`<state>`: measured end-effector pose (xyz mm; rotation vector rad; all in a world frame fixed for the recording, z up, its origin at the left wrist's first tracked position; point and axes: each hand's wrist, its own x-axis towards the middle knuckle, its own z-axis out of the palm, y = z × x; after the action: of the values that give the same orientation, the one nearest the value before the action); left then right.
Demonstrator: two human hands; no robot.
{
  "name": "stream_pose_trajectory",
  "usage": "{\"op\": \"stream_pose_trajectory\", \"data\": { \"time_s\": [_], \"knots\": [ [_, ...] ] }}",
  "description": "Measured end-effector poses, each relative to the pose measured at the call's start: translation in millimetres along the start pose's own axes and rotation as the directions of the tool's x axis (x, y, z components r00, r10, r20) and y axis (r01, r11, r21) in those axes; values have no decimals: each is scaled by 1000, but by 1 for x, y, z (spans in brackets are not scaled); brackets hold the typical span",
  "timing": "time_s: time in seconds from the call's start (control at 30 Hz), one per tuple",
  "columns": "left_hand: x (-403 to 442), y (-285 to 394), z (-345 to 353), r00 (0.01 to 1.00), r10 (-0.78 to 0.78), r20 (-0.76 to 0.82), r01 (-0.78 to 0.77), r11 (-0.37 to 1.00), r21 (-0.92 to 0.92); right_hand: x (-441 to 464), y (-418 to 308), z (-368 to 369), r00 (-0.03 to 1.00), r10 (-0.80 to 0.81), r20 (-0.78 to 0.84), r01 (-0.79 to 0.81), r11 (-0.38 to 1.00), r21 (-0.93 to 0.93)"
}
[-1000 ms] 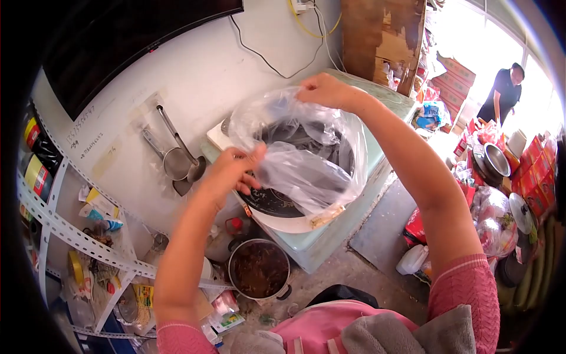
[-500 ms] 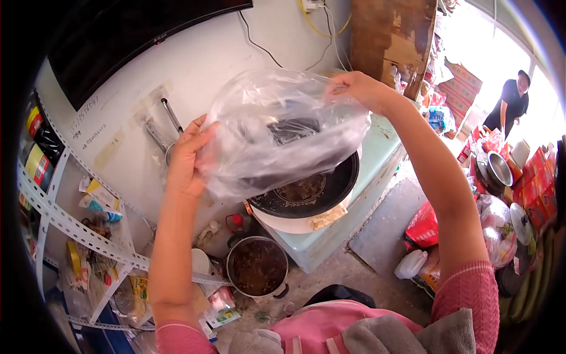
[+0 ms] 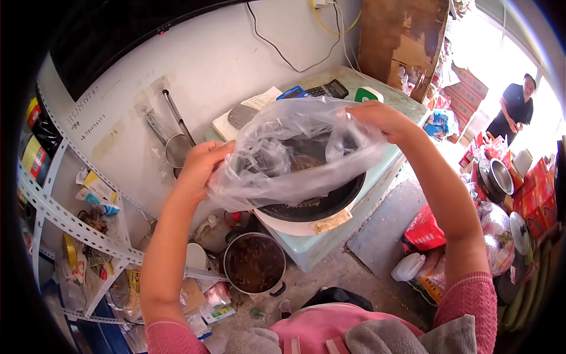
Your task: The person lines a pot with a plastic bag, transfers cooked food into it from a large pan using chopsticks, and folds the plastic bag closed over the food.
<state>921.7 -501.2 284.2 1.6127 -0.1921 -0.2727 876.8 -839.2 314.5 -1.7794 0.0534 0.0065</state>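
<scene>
A clear plastic bag (image 3: 259,192) is stretched open between my hands, its wide mouth facing up. My left hand (image 3: 203,168) pinches the bag's left rim. At the opposite side, my right hand (image 3: 380,120) grips the upper right rim. Beneath the bag lies a round black pan (image 3: 339,197) on a white base (image 3: 283,227), partly seen through the plastic. The base stands on a pale green table (image 3: 312,251). Behind the bag are a notepad (image 3: 227,127), a dark calculator (image 3: 333,89) and a blue item (image 3: 293,93).
A pot of dark brown food (image 3: 254,262) stands on the floor below the table. Metal shelving (image 3: 88,233) lines the left side. A strainer (image 3: 177,150) hangs on the wall. At the right are packages, a metal bowl (image 3: 501,177) and another person (image 3: 514,109) by the bright opening.
The bag has been spread wider and its mouth opened. My hands have moved apart, with the right one further right and lower. Items behind the bag now show.
</scene>
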Motion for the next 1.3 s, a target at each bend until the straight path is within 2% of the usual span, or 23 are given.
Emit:
{"op": "stream_pose_trajectory", "data": {
  "time_s": [0.03,0.1,0.13,0.23,0.3,0.33,0.43,0.47,0.57,0.6,0.7,0.73,0.8,0.9,0.93,1.03,1.07,1.13,1.17,1.2,1.23,1.27,1.3],
  "knots": [
    [7,-5,1,999,15,-35,-11,995,95,12,9,-4,1000,-6,7,7,997,-78],
    [24,-12,2,997,0,-82,11,990,138,54,38,-16,1000,-16,21,21,972,-233],
    [32,-16,2,994,-4,-106,21,987,159,64,43,-16,1000,-14,16,17,970,-244],
    [62,-34,-4,993,8,-120,9,991,137,90,54,-11,1000,-1,-17,-3,970,-242],
    [75,-39,-5,995,-89,-50,93,993,77,109,67,-9,998,24,-59,-35,981,-190],
    [78,-41,-6,990,-138,-13,139,989,48,126,82,-16,999,-11,-37,-2,940,-340],
    [76,-48,3,965,-250,73,258,955,-147,145,142,-34,996,5,-89,-11,998,-66],
    [77,-55,0,970,-238,52,243,960,-138,145,132,-23,938,313,-151,-320,947,-25],
    [72,-74,-5,977,-211,28,213,970,-117,105,117,-17,901,429,70,-433,900,52],
    [64,-69,-1,979,-199,46,203,972,-113,112,133,-22,898,413,153,-425,904,55],
    [68,-67,-5,982,-164,88,167,986,-27,108,123,-18,939,325,111,-341,919,199],
    [72,-67,-7,984,-151,98,150,989,12,105,115,-14,949,303,83,-314,930,194],
    [75,-67,-4,987,-152,59,157,985,-73,86,87,-2,966,258,27,-259,949,182],
    [82,-80,5,995,-99,26,102,975,-199,106,110,-7,951,269,151,-301,916,265],
    [83,-84,5,998,-69,12,70,968,-242,102,119,-7,961,242,134,-270,926,264],
    [78,-88,4,996,-83,15,84,967,-242,97,131,-17,971,81,223,-80,997,-14],
    [70,-81,4,980,-198,12,198,979,-35,93,132,-18,960,236,153,-254,961,110],
    [46,-57,4,914,-401,-60,394,843,367,81,137,-26,947,294,132,-311,941,134],
    [38,-53,6,909,-413,-57,405,841,360,75,139,-29,938,324,121,-340,929,149],
    [31,-51,9,903,-426,-55,416,838,354,58,120,-31,925,358,130,-361,933,0],
    [27,-50,10,898,-437,-52,426,835,347,49,111,-31,938,329,111,-325,944,-52],
    [25,-52,8,982,-158,-106,189,872,452,42,105,-32,950,297,93,-287,952,-105],
    [25,-55,3,982,140,-125,-47,828,558,37,100,-33,962,263,76,-248,955,-161]
  ]
}}
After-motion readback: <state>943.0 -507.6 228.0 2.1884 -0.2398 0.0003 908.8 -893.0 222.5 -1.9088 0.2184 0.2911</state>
